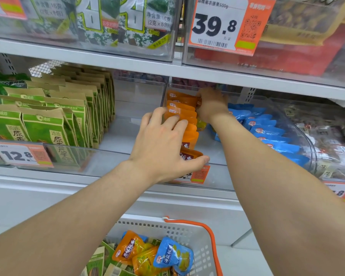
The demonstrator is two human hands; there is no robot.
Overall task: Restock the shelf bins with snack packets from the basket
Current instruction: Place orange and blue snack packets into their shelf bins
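A row of orange snack packets (184,112) stands upright in a clear shelf bin (213,148). My left hand (163,142) lies over the front of the row, fingers across the packet tops and thumb under the front packet. My right hand (211,103) reaches to the back of the bin and grips the rearmost orange packets. Below, a white basket (203,250) with an orange handle holds orange, blue and green packets (147,253).
Blue packets (267,132) fill the bin to the right. Green and tan seed bags (54,116) fill the bin to the left. A shelf (127,62) with clear bins and a 39.8 price tag (227,24) hangs close above.
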